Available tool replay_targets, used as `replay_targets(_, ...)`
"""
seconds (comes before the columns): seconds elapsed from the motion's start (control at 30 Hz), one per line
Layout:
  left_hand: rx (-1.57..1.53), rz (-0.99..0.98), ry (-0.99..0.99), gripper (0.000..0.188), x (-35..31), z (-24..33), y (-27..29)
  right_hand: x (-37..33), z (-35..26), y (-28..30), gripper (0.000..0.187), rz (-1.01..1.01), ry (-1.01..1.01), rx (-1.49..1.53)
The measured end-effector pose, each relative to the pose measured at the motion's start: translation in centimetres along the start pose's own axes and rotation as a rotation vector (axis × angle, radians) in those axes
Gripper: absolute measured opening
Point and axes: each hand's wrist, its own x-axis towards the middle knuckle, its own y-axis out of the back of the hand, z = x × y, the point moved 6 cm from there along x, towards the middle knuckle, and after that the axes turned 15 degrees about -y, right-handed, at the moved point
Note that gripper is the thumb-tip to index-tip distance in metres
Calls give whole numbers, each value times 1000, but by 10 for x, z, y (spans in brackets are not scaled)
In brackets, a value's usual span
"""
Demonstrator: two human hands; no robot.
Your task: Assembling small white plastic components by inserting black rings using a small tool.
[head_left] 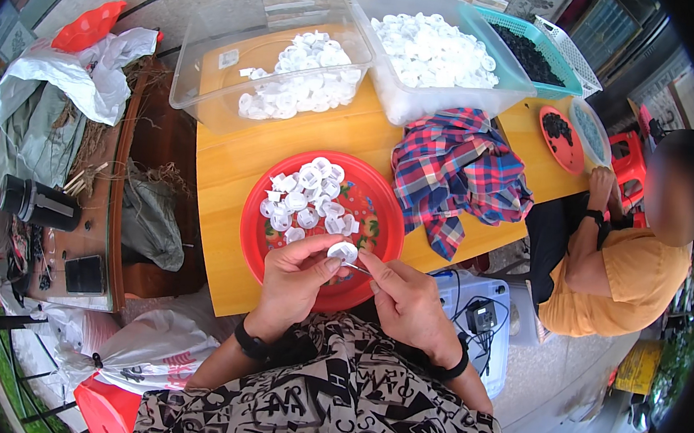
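Over the near edge of a red round tray (256,245), my left hand (295,278) pinches a small round white plastic part (343,252) between thumb and fingers. My right hand (410,302) is closed on a thin metal-looking tool (355,267), whose tip reaches the underside of that part. What the tool is exactly is too small to make out. Several similar white plastic parts (307,192) lie in a loose heap on the tray's far left half, beyond my hands.
Behind the tray stand two clear bins (188,88) (384,95) of white parts on the yellow table (222,171). A plaid cloth (460,169) lies right of the tray. A person (618,268) sits at the right by a small red tray (550,144). A black bottle (39,204) lies far left.
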Motion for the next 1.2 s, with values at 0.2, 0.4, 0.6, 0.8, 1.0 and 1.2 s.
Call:
replay_targets(0.2,10,-25,31,29,-1,-1,1,1,-1,-1,51,14,0,-90)
replay_targets(0.4,-22,-32,42,28,0,-3,3,1,-1,-1,54,4,36,-95)
replay_targets(0.6,-33,-19,38,28,0,-6,3,3,6,-4,49,-39,-27,25)
replay_targets(0.8,-3,-2,48,29,-1,-9,5,7,20,-13,45,-168,-167,261)
replay_targets(1.0,33,13,87,30,-1,-10,3,-1,17,-8,41,-49,-175,62)
replay_targets(1.2,61,12,86,30,-3,-12,4,-6,-1,-1,45,5,-152,-227)
